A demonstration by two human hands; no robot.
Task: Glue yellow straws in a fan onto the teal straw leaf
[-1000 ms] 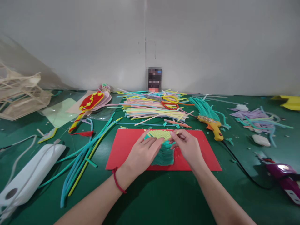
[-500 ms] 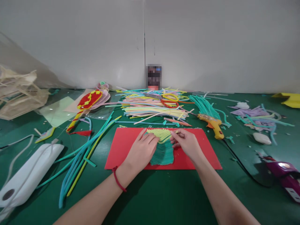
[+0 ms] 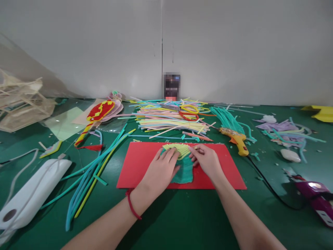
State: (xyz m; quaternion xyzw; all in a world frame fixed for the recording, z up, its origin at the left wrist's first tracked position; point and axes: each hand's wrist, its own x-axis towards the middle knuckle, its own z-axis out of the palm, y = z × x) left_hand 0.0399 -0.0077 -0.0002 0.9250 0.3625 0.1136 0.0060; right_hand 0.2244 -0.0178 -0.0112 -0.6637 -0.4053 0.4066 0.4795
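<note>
A teal piece made of side-by-side fuzzy strips [image 3: 185,172] lies on a red board [image 3: 140,163]. Yellow pipe cleaners [image 3: 182,148] cover its upper end in slanting rows. My left hand [image 3: 162,168] rests flat over the piece's left side, fingers stretched and lying on the yellow and teal rows. At the upper right edge, my right hand [image 3: 205,158] pinches the end of a yellow pipe cleaner between thumb and forefinger. The other right fingers curl beside the teal part.
Behind the board lies a heap of pastel pipe cleaners [image 3: 166,122] with orange-handled scissors [image 3: 189,115] on top. A yellow glue gun [image 3: 235,138] sits to the right, its black cord trailing. Teal and yellow stems [image 3: 91,173] and a white power strip [image 3: 36,191] are at left.
My left hand has shifted slightly and flattened, its fingers now spread over the piece. My right hand stays at the upper right edge, still pinching.
</note>
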